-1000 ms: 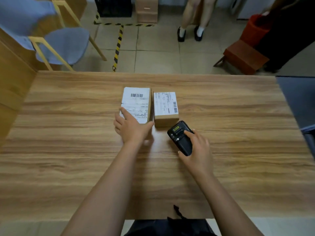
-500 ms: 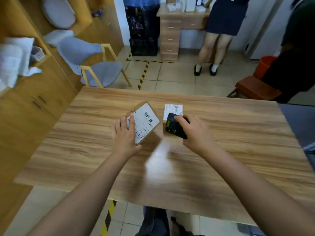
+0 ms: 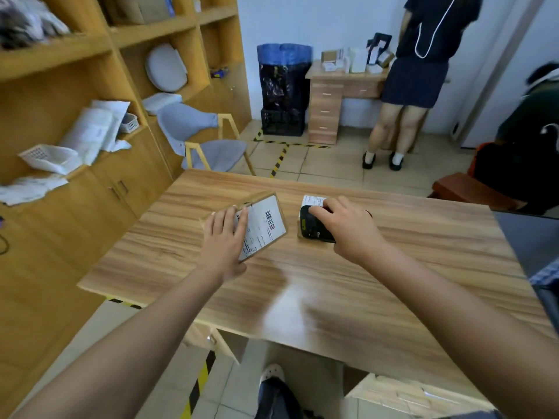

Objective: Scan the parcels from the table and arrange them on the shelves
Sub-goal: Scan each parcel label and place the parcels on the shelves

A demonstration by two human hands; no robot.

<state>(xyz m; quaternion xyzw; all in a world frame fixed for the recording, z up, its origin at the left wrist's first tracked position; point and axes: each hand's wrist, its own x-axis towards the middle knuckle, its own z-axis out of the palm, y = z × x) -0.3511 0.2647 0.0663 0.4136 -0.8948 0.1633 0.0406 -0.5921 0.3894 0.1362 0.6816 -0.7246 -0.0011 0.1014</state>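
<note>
A wooden table (image 3: 393, 267) fills the middle of the room, with wooden shelves (image 3: 90, 49) along the left wall holding white baskets (image 3: 48, 157) and soft white bags (image 3: 93, 128). A grey chair (image 3: 208, 143) stands between the table's far corner and the shelves. Beyond are a black bin (image 3: 284, 86), a small desk (image 3: 332, 95) and a standing person (image 3: 417, 71).

The left hand (image 3: 225, 240) grips a labelled parcel (image 3: 266, 225) held tilted over the table, fingers laid across the label and thumb under the near edge. The right hand (image 3: 348, 228) curls round a black scanner (image 3: 311, 228), which hides most of a second parcel (image 3: 313, 200) on the table.
</note>
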